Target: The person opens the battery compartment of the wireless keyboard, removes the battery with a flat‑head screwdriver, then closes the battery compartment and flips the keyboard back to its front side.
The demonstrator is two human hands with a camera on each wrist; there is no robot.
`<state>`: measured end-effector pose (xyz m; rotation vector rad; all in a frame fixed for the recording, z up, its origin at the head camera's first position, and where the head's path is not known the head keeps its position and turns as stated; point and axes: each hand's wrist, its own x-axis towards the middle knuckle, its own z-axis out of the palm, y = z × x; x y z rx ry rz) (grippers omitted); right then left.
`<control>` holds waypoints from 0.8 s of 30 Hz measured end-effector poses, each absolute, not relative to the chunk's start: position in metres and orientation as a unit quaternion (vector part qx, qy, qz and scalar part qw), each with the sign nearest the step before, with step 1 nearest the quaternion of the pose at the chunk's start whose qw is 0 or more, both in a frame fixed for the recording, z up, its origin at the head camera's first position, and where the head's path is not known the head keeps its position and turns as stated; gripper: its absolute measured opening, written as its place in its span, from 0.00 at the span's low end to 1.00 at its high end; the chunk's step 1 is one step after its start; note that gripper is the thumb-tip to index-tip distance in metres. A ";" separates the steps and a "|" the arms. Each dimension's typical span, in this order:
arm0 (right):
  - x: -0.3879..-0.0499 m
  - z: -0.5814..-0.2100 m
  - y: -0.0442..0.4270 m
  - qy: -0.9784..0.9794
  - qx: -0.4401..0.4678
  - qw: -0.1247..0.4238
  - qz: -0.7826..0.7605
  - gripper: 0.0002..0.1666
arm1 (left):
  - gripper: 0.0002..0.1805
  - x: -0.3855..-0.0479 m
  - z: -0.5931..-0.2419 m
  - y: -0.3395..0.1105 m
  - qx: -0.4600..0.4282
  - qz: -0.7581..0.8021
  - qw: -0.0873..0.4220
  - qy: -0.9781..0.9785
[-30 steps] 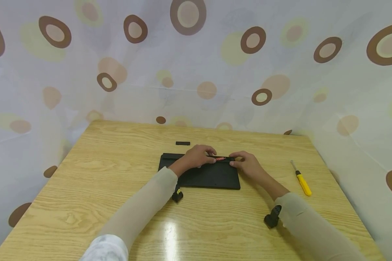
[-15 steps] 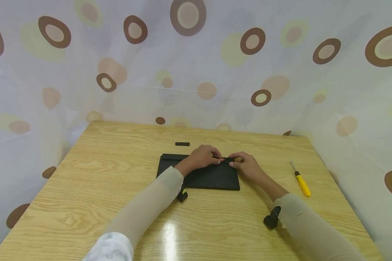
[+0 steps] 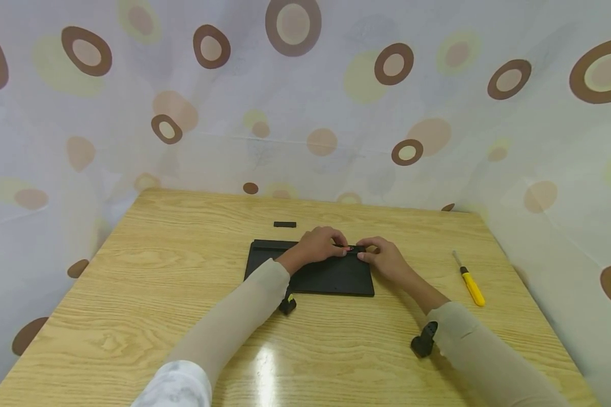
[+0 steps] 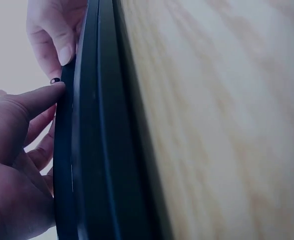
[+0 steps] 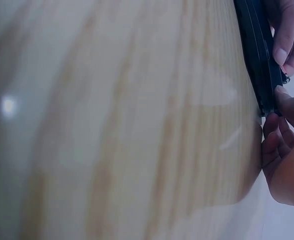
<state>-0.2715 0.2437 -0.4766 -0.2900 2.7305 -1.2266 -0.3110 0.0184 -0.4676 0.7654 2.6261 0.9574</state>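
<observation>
A black keyboard [image 3: 331, 278] lies on the table, apparently underside up, with a raised ridge along its far edge. At that ridge my left hand [image 3: 315, 246] pinches a small red battery [image 3: 347, 249] between thumb and fingers; most of the battery is hidden by them. In the right wrist view the end of the battery [image 5: 285, 78] shows just past the left fingertips. My right hand [image 3: 388, 261] grips the keyboard's far right corner, thumb on top and fingers behind and below the edge. The slot under the battery cannot be made out.
Behind the keyboard lies a small black cover strip [image 3: 284, 224]. To the right rests a screwdriver [image 3: 472, 287] with a yellow handle, its tip pointing away. A patterned cloth [image 3: 305, 113] hangs around the wooden table [image 3: 173, 271] at the back and sides.
My left hand has moved a little right along the ridge and now covers more of the battery. The right hand keeps its grip on the corner.
</observation>
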 end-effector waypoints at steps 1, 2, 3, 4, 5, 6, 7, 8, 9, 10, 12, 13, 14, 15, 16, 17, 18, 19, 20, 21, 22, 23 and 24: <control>-0.271 -0.477 0.244 0.906 -0.095 0.068 -0.407 0.20 | 0.08 -0.311 -0.468 0.019 0.260 0.327 0.122 0.900; -0.272 -0.477 0.244 0.906 -0.096 0.069 -0.407 0.21 | 0.08 -0.311 -0.468 0.019 0.258 0.326 0.124 0.901; -0.272 -0.478 0.244 0.906 -0.096 0.070 -0.406 0.21 | 0.08 -0.311 -0.468 0.019 0.257 0.327 0.126 0.901; -0.273 -0.478 0.244 0.906 -0.096 0.070 -0.405 0.21 | 0.08 -0.312 -0.468 0.020 0.257 0.328 0.128 0.900; -0.273 -0.478 0.244 0.907 -0.095 0.070 -0.404 0.20 | 0.08 -0.312 -0.468 0.020 0.257 0.329 0.130 0.899; -0.273 -0.478 0.244 0.907 -0.095 0.070 -0.403 0.21 | 0.08 -0.312 -0.468 0.020 0.257 0.331 0.132 0.898; -0.273 -0.478 0.244 0.908 -0.094 0.070 -0.403 0.20 | 0.08 -0.312 -0.468 0.020 0.258 0.331 0.133 0.898; -0.273 -0.478 0.244 0.908 -0.094 0.069 -0.402 0.21 | 0.08 -0.312 -0.468 0.020 0.259 0.333 0.133 0.897; -0.273 -0.477 0.244 0.908 -0.093 0.069 -0.401 0.20 | 0.08 -0.313 -0.468 0.021 0.260 0.334 0.134 0.896; -0.272 -0.477 0.243 0.909 -0.094 0.069 -0.400 0.21 | 0.07 -0.313 -0.468 0.021 0.261 0.335 0.133 0.896; -0.272 -0.476 0.243 0.910 -0.094 0.069 -0.399 0.21 | 0.07 -0.313 -0.467 0.021 0.261 0.336 0.132 0.895; -0.272 -0.476 0.243 0.909 -0.093 0.069 -0.399 0.21 | 0.06 -0.313 -0.468 0.021 0.261 0.337 0.132 0.895; -0.272 -0.476 0.243 0.910 -0.094 0.070 -0.399 0.21 | 0.06 -0.313 -0.468 0.021 0.261 0.340 0.132 0.894; -0.272 -0.476 0.243 0.909 -0.093 0.070 -0.399 0.21 | 0.06 -0.313 -0.467 0.021 0.262 0.343 0.132 0.892; -0.272 -0.476 0.243 0.909 -0.094 0.071 -0.399 0.21 | 0.06 -0.313 -0.467 0.021 0.263 0.346 0.133 0.891; -0.272 -0.476 0.243 0.909 -0.092 0.071 -0.400 0.20 | 0.06 -0.313 -0.467 0.021 0.265 0.351 0.133 0.888; -0.272 -0.476 0.243 0.909 -0.092 0.071 -0.400 0.20 | 0.07 -0.313 -0.467 0.020 0.266 0.357 0.133 0.886; -0.272 -0.477 0.243 0.909 -0.094 0.070 -0.400 0.20 | 0.07 -0.313 -0.468 0.020 0.267 0.363 0.132 0.883; -0.272 -0.477 0.243 0.909 -0.096 0.068 -0.400 0.20 | 0.07 -0.313 -0.468 0.019 0.270 0.370 0.132 0.879; -0.272 -0.477 0.243 0.909 -0.095 0.066 -0.401 0.20 | 0.08 -0.313 -0.469 0.019 0.273 0.378 0.131 0.875; -0.272 -0.478 0.243 0.909 -0.097 0.064 -0.400 0.20 | 0.08 -0.314 -0.469 0.018 0.277 0.388 0.130 0.870; -0.273 -0.478 0.243 0.909 -0.098 0.062 -0.401 0.20 | 0.09 -0.314 -0.470 0.017 0.280 0.398 0.129 0.864; -0.273 -0.478 0.243 0.909 -0.100 0.061 -0.400 0.20 | 0.09 -0.314 -0.470 0.016 0.283 0.409 0.127 0.858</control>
